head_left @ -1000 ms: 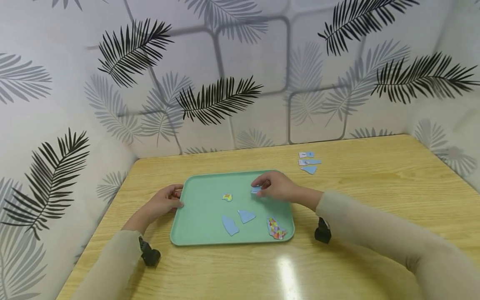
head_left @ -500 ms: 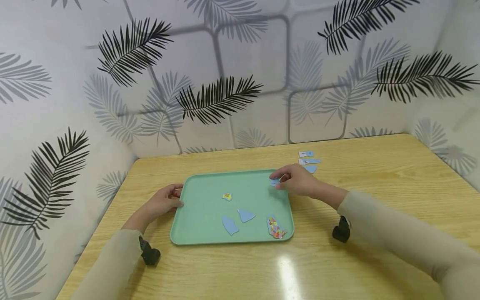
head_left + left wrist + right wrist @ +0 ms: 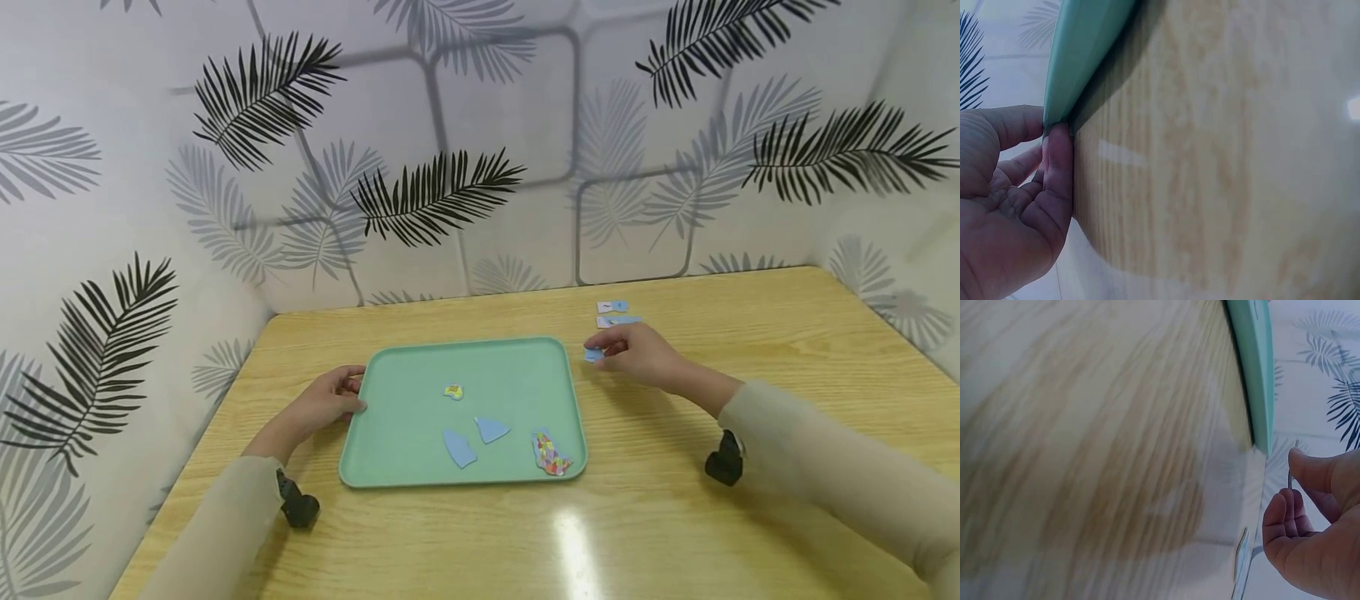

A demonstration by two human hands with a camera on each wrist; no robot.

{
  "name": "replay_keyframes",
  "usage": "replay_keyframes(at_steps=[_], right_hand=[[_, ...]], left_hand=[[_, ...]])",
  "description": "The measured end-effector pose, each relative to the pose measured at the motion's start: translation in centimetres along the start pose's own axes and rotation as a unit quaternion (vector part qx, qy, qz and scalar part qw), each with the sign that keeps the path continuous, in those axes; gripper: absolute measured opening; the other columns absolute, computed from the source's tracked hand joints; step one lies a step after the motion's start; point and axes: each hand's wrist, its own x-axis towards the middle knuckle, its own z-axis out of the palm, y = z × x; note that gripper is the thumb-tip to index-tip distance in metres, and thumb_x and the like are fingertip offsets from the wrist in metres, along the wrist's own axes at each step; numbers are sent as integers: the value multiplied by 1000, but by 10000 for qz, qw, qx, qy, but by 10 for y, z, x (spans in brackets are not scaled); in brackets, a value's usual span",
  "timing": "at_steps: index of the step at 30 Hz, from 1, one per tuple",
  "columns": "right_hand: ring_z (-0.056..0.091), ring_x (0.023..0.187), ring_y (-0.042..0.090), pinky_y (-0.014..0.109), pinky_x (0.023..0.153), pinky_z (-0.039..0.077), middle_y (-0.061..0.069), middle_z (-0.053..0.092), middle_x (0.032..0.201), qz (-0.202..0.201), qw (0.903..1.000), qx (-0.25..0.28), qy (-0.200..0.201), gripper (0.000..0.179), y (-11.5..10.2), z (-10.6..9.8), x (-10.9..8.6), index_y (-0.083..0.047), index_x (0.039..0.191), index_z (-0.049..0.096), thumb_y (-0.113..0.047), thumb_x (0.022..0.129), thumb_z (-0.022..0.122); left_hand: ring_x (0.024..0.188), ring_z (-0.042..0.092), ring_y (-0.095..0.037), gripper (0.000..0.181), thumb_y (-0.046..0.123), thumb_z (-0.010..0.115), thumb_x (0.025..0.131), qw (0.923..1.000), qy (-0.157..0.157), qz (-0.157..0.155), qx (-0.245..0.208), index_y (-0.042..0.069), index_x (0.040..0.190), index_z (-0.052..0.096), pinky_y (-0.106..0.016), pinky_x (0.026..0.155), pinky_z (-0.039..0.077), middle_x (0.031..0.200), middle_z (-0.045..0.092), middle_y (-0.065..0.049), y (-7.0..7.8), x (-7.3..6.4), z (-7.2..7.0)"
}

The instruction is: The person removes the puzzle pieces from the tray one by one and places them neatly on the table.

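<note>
My right hand [image 3: 640,357] pinches a small light blue puzzle piece [image 3: 593,354] just beyond the tray's right side. The right wrist view shows that piece [image 3: 1290,469] edge-on between thumb and fingers. My left hand [image 3: 327,396] grips the left rim of the green tray [image 3: 405,458]; in the left wrist view the thumb lies on one side of the tray's edge [image 3: 1082,56] and fingers on the other. On the tray lie a small yellow piece [image 3: 453,392], two blue pieces [image 3: 459,448] [image 3: 492,430] and a multicoloured piece [image 3: 551,454].
Behind the right hand, two rows of blue and whitish pieces [image 3: 612,307] [image 3: 618,321] lie on the wooden table [image 3: 450,542]. A leaf-patterned wall [image 3: 480,267] rises along the table's back edge.
The right hand has moved right from over the tray to past its right rim, carrying the blue piece. It now covers the triangular blue piece on the table. The left hand holds still.
</note>
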Motion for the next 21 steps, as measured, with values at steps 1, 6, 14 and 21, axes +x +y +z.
replay_keyframes(at_steps=[1,6,14,21], right_hand=[[50,86,24,30,69,45,14,63,106,14,10000,-13,18,29,3,-2,0,2,117,67,-2,89,67],[50,88,24,32,71,44,16,63,110,20,9998,-158,106,29,15,-7,-3,3,117,67,-4,89,68],[52,88,23,31,71,44,15,65,108,-9,9996,-253,140,31,31,-17,-5,3,118,67,-7,89,70],[49,85,22,27,67,43,13,64,102,70,9998,-162,56,30,40,-28,-5,3,118,67,-4,89,69]], left_hand=[[97,46,-25,62,-1,58,92,10000,10,-2,-11,-3,148,30,-33,77,50,114,44,-16,0,0,0],[97,47,-24,63,-1,58,92,10000,-12,25,-42,-3,148,30,-33,76,50,113,45,-16,-2,0,-1],[96,47,-24,63,-1,58,92,10000,-32,33,-71,-3,148,30,-32,75,50,114,45,-16,-2,1,0],[97,47,-25,63,-1,58,92,10000,3,32,9,-3,148,30,-33,77,50,113,45,-16,1,-1,0]])
